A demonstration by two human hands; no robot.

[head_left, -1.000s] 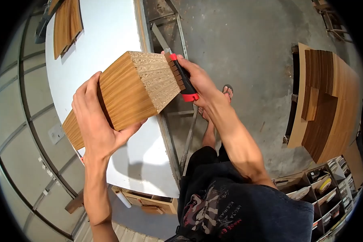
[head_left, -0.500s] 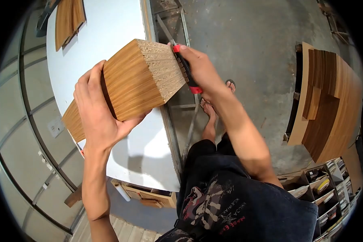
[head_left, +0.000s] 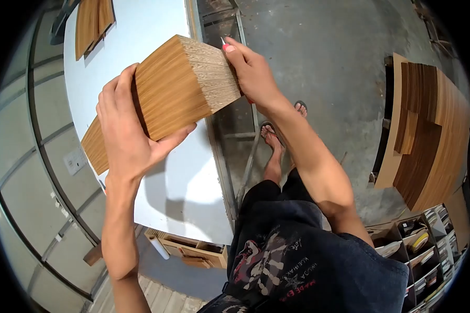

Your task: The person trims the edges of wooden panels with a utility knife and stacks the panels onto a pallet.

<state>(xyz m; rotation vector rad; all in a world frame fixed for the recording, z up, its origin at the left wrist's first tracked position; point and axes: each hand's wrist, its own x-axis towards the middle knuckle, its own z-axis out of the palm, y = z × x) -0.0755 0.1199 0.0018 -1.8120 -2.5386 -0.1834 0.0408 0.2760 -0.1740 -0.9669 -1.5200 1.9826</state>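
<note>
A thick stack of wood-grain boards [head_left: 172,83] lies above the white tabletop, its rough chipboard end [head_left: 209,73] turned to the right. My left hand [head_left: 122,125] is wrapped over the stack, fingers across the far side and thumb along the near side. Against the chipboard end, my right hand [head_left: 253,73] is closed around a tool with a red and black handle [head_left: 228,48]. Only a bit of red and a thin, bright part of its blade show past my thumb; the rest is hidden by my hand.
The white tabletop [head_left: 188,208] has a metal frame [head_left: 248,135] along its right edge. More wood-grain boards [head_left: 94,26] lie at its far end. At right are stacked panels [head_left: 423,130] and a compartment shelf [head_left: 418,245]. A wooden drawer unit [head_left: 193,250] stands below.
My right hand has moved slightly up and left and turned, so the tool's long grey blade and black grip are now mostly hidden. The stack's right end has shifted up a little.
</note>
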